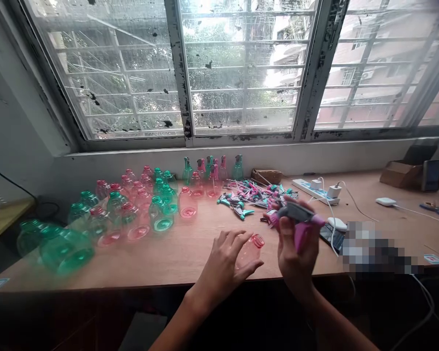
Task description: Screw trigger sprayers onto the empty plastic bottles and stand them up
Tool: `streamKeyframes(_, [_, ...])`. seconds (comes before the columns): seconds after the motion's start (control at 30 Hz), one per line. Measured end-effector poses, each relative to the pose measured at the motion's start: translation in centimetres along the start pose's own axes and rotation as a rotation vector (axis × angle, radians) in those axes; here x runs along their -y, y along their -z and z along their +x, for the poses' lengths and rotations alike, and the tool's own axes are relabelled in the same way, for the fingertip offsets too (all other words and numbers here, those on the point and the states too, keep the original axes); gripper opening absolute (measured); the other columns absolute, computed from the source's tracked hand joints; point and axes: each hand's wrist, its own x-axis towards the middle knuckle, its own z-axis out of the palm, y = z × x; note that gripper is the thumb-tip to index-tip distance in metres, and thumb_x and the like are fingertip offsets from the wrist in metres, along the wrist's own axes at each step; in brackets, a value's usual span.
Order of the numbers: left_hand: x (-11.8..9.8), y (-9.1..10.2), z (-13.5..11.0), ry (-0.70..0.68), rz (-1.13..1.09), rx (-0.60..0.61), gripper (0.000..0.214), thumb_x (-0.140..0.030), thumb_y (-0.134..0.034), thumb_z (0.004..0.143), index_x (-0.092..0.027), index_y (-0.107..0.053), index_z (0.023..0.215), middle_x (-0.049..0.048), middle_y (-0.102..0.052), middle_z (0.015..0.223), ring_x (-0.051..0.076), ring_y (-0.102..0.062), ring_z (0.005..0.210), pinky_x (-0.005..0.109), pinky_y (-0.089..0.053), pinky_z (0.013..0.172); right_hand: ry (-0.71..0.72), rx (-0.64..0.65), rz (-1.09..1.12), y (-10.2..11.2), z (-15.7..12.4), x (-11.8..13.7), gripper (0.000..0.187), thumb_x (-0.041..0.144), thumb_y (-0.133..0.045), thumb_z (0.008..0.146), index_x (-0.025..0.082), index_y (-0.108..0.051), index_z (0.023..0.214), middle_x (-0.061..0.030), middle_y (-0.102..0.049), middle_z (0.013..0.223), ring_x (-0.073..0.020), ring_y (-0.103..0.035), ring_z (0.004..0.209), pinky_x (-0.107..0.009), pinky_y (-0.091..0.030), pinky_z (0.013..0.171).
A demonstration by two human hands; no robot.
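So the left hand [225,258] has its thumb and fingers closed around a see-through pink bottle [251,251], right by the front edge of the wooden table [193,248]. The bottle's open neck is up and leaning a bit to the right; can't tell if its base is touching the wood since the hand covers part of it. The right hand [296,263] is clamped on a grey-and-pink trigger sprayer head [296,212], held up just to the right of the bottle, not touching it. Behind them there's a messy pile of sprayer heads [256,192], pink, teal and grey. Off to the left sit loads of open bottles [163,212], green and pink, and a few bottles with sprayers on [237,168] are standing near the window wall. Power strip [310,189] on the right, chargers plugged in.
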Motion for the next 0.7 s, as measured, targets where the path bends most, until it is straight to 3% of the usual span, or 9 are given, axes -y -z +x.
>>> streamKeyframes(0.13, [0.2, -0.1, -0.6, 0.066, -0.049, 0.034, 0.065, -0.046, -0.066, 0.089, -0.031, -0.036, 0.144, 0.0088, -0.053, 0.141, 0.029, -0.053, 0.127, 0.045, -0.047, 0.103, -0.078, 0.081, -0.065, 1.5, -3.0, -3.4, 0.042, 0.030, -0.058, 0.096, 0.029, -0.044, 0.135, -0.0112, -0.054, 0.137, -0.0274, -0.063, 0.114, -0.050, -0.050, 0.102])
streamKeyframes(0.23, [0.6, 0.6, -1.4, 0.076, -0.080, 0.082, 0.084, -0.039, -0.074, 0.082, -0.026, -0.024, 0.148, 0.0126, -0.052, 0.142, 0.031, -0.053, 0.128, 0.045, -0.047, 0.104, -0.166, 0.142, -0.074, 3.3, -4.4, -5.2, 0.048, 0.031, -0.060, 0.094, 0.032, -0.040, 0.139, -0.0108, -0.054, 0.138, -0.0277, -0.063, 0.117, -0.049, -0.052, 0.099])
streamKeyframes(0.3, [0.7, 1.4, -1.8, 0.097, -0.103, 0.141, 0.083, -0.033, -0.074, 0.080, -0.024, -0.025, 0.147, 0.0142, -0.053, 0.139, 0.032, -0.056, 0.125, 0.043, -0.049, 0.101, -0.177, 0.231, -0.073, 4.5, -4.7, -5.8, 0.053, 0.031, -0.066, 0.090, 0.034, -0.041, 0.138, -0.0099, -0.056, 0.136, -0.0280, -0.063, 0.116, -0.049, -0.055, 0.096])
streamKeyframes(0.4, [1.2, 2.3, -1.9, 0.107, -0.120, 0.206, 0.074, -0.033, -0.072, 0.083, -0.028, -0.031, 0.144, 0.0117, -0.054, 0.139, 0.030, -0.059, 0.123, 0.040, -0.051, 0.099, -0.157, 0.397, -0.094, 6.0, -4.2, -5.9, 0.058, 0.033, -0.080, 0.078, 0.030, -0.054, 0.129, -0.0094, -0.065, 0.126, -0.0313, -0.063, 0.115, -0.052, -0.053, 0.100])
streamKeyframes(0.47, [1.8, 2.3, -1.7, 0.079, -0.068, 0.186, 0.078, -0.038, -0.075, 0.082, -0.032, -0.031, 0.146, 0.0101, -0.050, 0.145, 0.030, -0.051, 0.132, 0.044, -0.046, 0.106, -0.183, 0.478, -0.079, 6.7, -3.2, -5.5, 0.054, 0.040, -0.081, 0.077, 0.028, -0.060, 0.125, -0.0102, -0.069, 0.121, -0.0332, -0.066, 0.110, -0.051, -0.056, 0.094])
streamKeyframes(0.6, [3.2, 1.3, -1.5, 0.026, 0.145, 0.100, 0.085, -0.037, -0.083, 0.075, -0.034, -0.036, 0.146, 0.0110, -0.048, 0.148, 0.036, -0.043, 0.136, 0.056, -0.038, 0.110, -0.415, 0.545, -0.078, 7.3, -1.2, -4.7, 0.046, 0.046, -0.072, 0.084, 0.025, -0.062, 0.125, -0.0095, -0.074, 0.110, -0.0311, -0.072, 0.095, -0.044, -0.063, 0.077])
streamKeyframes(0.7, [3.8, 0.4, -1.8, 0.007, 0.132, 0.040, 0.076, -0.043, -0.074, 0.083, -0.031, -0.036, 0.148, 0.0122, -0.048, 0.148, 0.035, -0.038, 0.140, 0.055, -0.036, 0.112, -0.554, 0.639, -0.092, 7.3, -0.7, -4.9, 0.036, 0.044, -0.071, 0.086, 0.021, -0.069, 0.113, -0.0080, -0.078, 0.091, -0.0276, -0.073, 0.080, -0.041, -0.061, 0.073])
